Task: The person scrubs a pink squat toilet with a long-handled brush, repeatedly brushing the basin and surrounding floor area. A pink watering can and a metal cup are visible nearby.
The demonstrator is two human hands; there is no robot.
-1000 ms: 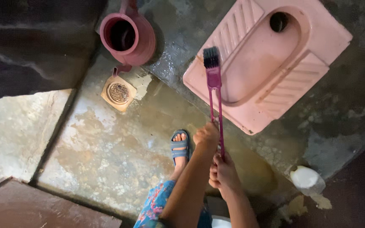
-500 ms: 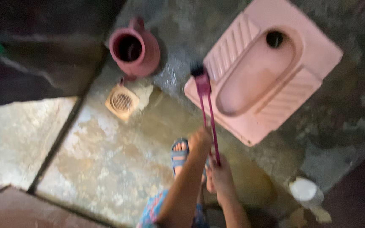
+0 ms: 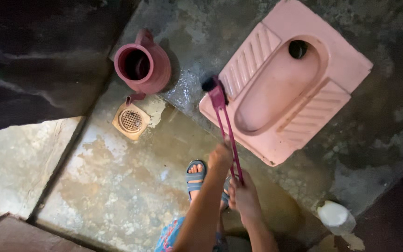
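Left hand (image 3: 221, 156) and right hand (image 3: 244, 195) each grip closed around the magenta brush (image 3: 220, 105), bristles at the pink squat pan (image 3: 350, 60) edge.

1. Wet concrete floor (image 3: 117, 186) left of the sandalled foot (image 3: 195, 176): open, room to pass.
2. Pink squat pan (image 3: 285, 84) blocks the upper right; brush head (image 3: 213, 88) sits at its near-left corner.
3. Maroon jug (image 3: 142, 65) and square drain grate (image 3: 130, 121) crowd the gap left of the brush.
4. White bottle (image 3: 334, 216) lies at lower right, well apart from the right hand (image 3: 244, 196).
5. Dark wall (image 3: 33, 70) closes the upper left.
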